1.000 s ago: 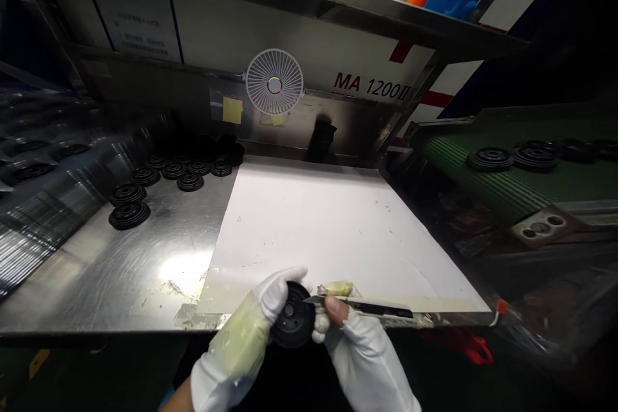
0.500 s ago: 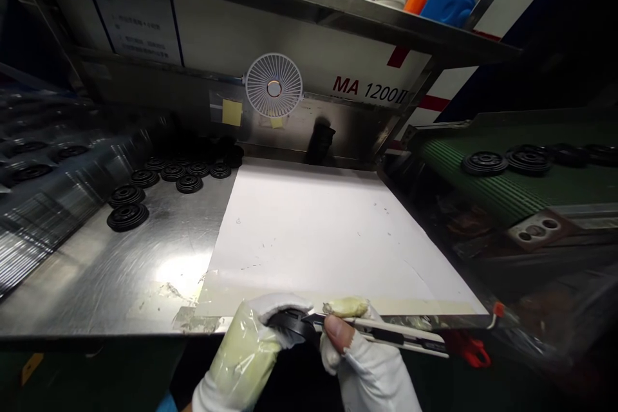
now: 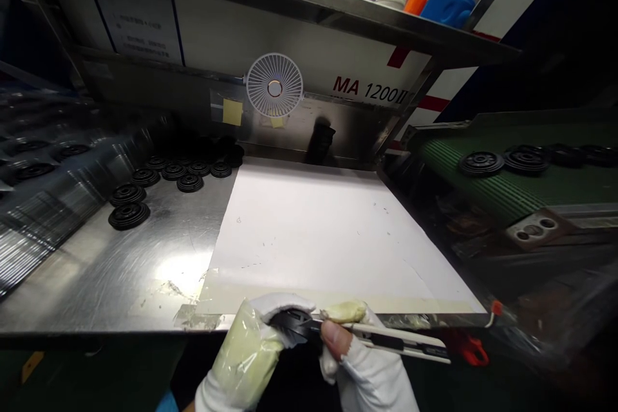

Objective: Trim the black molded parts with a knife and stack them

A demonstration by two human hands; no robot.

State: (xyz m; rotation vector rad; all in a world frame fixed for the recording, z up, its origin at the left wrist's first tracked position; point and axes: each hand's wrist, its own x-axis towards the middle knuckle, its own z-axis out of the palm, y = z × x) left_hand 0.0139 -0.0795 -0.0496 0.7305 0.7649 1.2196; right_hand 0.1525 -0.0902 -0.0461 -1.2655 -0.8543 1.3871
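Left hand: your gloved left hand (image 3: 253, 344) is curled around a black disc (image 3: 291, 320), fingers closed on its rim.
Right hand: your right hand (image 3: 360, 357) pinches a utility knife (image 3: 403, 342), bare thumb on it near the blade.
Disc: tilted, between your hands at the near edge of the tabletop (image 3: 120, 283).
Blade: points left, across the disc; contact is too small to tell.
White sheet: spread flat beyond your hands (image 3: 333, 232).
Black round parts: grouped left of the sheet (image 3: 129, 215).
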